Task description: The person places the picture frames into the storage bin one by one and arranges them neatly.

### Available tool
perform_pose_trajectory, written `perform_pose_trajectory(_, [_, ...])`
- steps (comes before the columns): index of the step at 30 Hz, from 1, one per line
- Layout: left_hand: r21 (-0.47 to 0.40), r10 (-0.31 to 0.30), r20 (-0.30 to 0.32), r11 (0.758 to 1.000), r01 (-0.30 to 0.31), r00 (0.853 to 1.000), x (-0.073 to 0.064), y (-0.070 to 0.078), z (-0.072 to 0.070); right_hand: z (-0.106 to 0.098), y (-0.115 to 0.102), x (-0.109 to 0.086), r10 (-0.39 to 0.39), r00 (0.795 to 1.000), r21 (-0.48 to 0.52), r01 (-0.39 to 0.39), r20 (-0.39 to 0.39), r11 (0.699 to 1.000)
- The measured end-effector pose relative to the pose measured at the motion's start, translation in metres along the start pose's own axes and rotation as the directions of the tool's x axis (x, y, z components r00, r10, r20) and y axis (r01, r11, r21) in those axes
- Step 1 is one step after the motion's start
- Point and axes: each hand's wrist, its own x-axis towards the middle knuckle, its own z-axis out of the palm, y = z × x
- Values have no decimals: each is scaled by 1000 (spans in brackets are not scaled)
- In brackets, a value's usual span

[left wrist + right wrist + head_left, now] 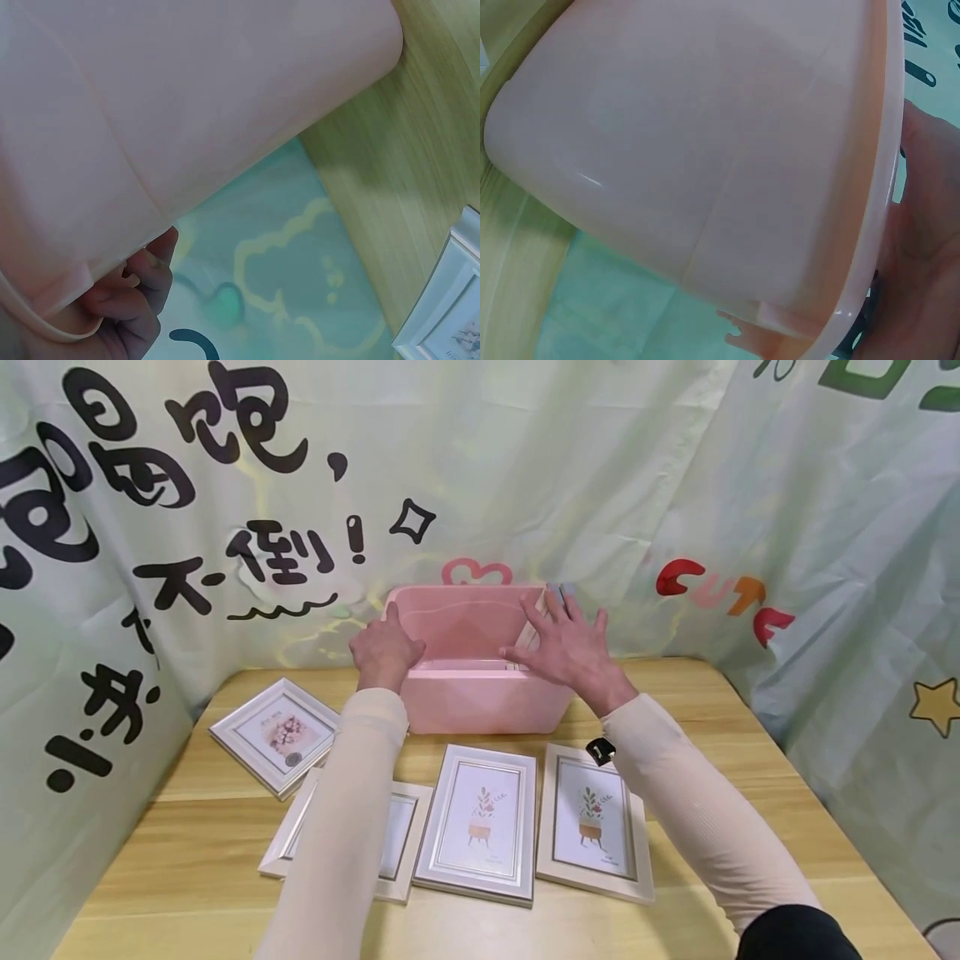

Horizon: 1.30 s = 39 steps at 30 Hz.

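A pink plastic bin (487, 703) stands at the back of the table. My left hand (384, 647) grips its left end; in the left wrist view its fingers (142, 285) curl under the bin's rim. Over the right end, my right hand (566, 650) spreads its fingers with the thumb pointing left across the opening. A pale flat piece like a picture frame edge (527, 637) stands inside the bin, partly hidden by that hand. The right wrist view shows the bin's outer wall (682, 150), with my hand (926, 240) beyond the rim.
Several picture frames lie before the bin: a white one with a flower print (285, 735) at left, a cream one (403, 827) partly under my left sleeve, a silver one (480, 827) and a cream one (592, 818) with plant prints. A printed curtain (562, 460) hangs behind.
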Motion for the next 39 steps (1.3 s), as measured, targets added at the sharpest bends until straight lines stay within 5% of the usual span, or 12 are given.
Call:
perform_pose_trajectory(16, [-36,1,6,999,0,1000,0,1,1,-1,-5,-14,-45,996,3,45,79,999])
perform_pose_trajectory(39, [-14,-7,19,1000,7,1000,0,1,0,7,-5,-42,-101,994,9,101,48,995])
